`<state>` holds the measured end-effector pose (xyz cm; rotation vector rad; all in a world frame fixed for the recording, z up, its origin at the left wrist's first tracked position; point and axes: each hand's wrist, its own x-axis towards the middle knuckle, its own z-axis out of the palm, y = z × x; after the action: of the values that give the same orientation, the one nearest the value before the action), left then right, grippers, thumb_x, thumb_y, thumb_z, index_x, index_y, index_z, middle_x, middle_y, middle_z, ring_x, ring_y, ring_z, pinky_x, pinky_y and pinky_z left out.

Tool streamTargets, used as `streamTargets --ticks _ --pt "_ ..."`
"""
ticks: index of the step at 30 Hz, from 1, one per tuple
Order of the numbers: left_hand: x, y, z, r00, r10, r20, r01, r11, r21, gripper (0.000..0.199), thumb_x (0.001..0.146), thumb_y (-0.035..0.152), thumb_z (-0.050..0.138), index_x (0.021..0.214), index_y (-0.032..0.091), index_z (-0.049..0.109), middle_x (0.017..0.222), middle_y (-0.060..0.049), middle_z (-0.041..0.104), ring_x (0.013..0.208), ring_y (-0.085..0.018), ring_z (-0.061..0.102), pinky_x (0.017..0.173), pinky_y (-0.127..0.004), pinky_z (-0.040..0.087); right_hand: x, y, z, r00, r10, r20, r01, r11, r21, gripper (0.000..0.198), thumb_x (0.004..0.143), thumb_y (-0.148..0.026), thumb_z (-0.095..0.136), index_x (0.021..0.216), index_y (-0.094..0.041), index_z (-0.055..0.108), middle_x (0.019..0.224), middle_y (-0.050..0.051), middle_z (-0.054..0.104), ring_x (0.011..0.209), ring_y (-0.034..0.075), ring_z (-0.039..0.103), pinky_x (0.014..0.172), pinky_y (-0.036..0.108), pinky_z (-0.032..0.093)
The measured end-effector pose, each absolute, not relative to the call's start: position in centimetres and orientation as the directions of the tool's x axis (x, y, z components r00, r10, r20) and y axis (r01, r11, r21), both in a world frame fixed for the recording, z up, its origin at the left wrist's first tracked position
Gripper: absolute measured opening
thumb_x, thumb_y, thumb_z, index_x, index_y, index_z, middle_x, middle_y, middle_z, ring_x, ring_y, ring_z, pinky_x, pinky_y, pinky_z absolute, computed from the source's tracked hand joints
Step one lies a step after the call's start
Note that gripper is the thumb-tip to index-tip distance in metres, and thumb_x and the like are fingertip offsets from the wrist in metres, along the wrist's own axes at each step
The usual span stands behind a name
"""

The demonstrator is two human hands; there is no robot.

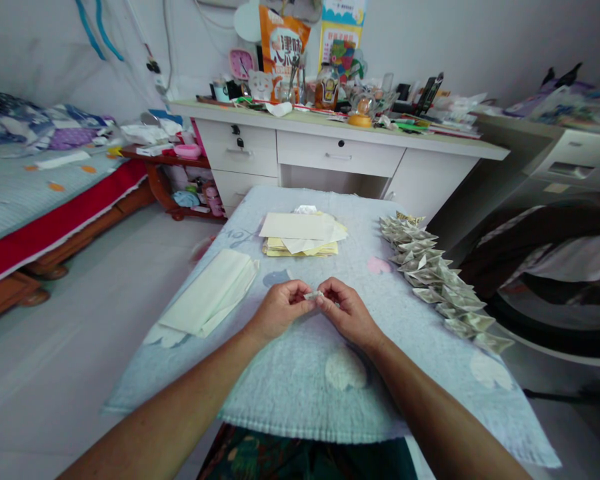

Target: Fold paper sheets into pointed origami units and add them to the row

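Observation:
Both hands meet over the middle of the cloth-covered table [290,373]. My left hand [283,308] pinches one end of a small folded piece of paper [313,295], and my right hand [347,312] pinches the other end. Much of the paper is hidden by the fingers. Beyond the hands lies a stack of yellowish paper sheets [300,248] with a cream sheet [293,225] on top. To the left rests a pile of pale green paper [207,293]. Along the right side runs a row of several folded grey paper pieces [430,267] with pointed ends.
A white desk [340,157] crowded with jars, an orange bag [283,50] and a pink clock [241,63] stands against the wall. At left is a bed [55,180] beside a low wooden shelf [167,183]. A front-loading washing machine [575,167] stands at right.

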<state>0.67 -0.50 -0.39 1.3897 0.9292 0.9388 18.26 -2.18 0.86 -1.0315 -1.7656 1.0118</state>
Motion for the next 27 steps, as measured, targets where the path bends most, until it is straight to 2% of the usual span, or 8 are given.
streamTargets --ticks 7,13,17,20,23,27 --pt "0.6 -0.6 -0.5 0.372 0.928 0.000 0.083 -0.033 0.996 0.023 0.070 0.031 0.072 0.068 0.014 0.056 0.057 0.006 0.048 0.053 -0.006 0.041 0.051 -0.019 0.030 18.2 -2.2 1.1 -0.328 0.899 0.291 0.311 0.394 -0.865 0.023 0.090 -0.037 0.053 0.077 -0.019 0.056 0.069 -0.001 0.053 0.065 0.012 0.049 0.063 0.024 0.039" --pt "0.8 -0.7 -0.4 0.395 0.919 0.026 0.094 -0.068 0.993 0.021 0.072 0.031 0.070 0.075 0.014 0.058 0.065 0.004 0.052 0.058 -0.008 0.047 0.055 -0.020 0.036 18.5 -2.1 1.0 -0.307 0.916 0.258 0.293 0.348 -0.890 0.026 0.089 -0.040 0.055 0.075 -0.018 0.057 0.066 -0.002 0.052 0.063 0.012 0.048 0.061 0.023 0.039" --pt "0.9 -0.8 0.1 0.409 0.910 0.062 0.012 -0.074 0.997 0.017 0.076 0.029 0.066 0.080 0.014 0.058 0.071 0.002 0.056 0.065 -0.009 0.052 0.062 -0.021 0.041 18.6 -2.0 0.8 -0.318 0.926 0.205 0.275 0.297 -0.914 0.030 0.088 -0.044 0.055 0.076 -0.017 0.058 0.065 -0.002 0.053 0.060 0.011 0.048 0.060 0.023 0.039" --pt "0.9 -0.8 0.2 0.395 0.917 0.048 -0.024 -0.043 0.999 0.016 0.074 0.025 0.066 0.081 0.015 0.056 0.069 0.003 0.055 0.063 -0.009 0.052 0.061 -0.021 0.041 18.6 -1.9 0.6 -0.335 0.928 0.162 0.267 0.259 -0.928 0.031 0.088 -0.045 0.055 0.076 -0.017 0.060 0.066 -0.001 0.055 0.060 0.011 0.049 0.061 0.024 0.040" --pt "1.0 -0.6 0.0 0.346 0.938 0.032 -0.036 -0.021 0.999 0.017 0.073 0.024 0.066 0.081 0.016 0.054 0.066 0.004 0.054 0.059 -0.008 0.051 0.057 -0.020 0.041 18.6 -1.8 0.4 -0.348 0.927 0.137 0.236 0.228 -0.945 0.025 0.087 -0.042 0.057 0.084 -0.017 0.058 0.068 -0.001 0.056 0.062 0.011 0.050 0.061 0.023 0.040" --pt "0.9 -0.4 -0.5 0.290 0.957 0.019 -0.021 -0.013 1.000 0.014 0.075 0.027 0.064 0.077 0.016 0.055 0.063 0.004 0.051 0.057 -0.009 0.050 0.052 -0.019 0.041 18.8 -1.8 0.1 -0.337 0.930 0.149 0.179 0.219 -0.959 0.020 0.083 -0.032 0.060 0.093 -0.020 0.047 0.070 -0.004 0.051 0.061 0.010 0.047 0.056 0.021 0.038"
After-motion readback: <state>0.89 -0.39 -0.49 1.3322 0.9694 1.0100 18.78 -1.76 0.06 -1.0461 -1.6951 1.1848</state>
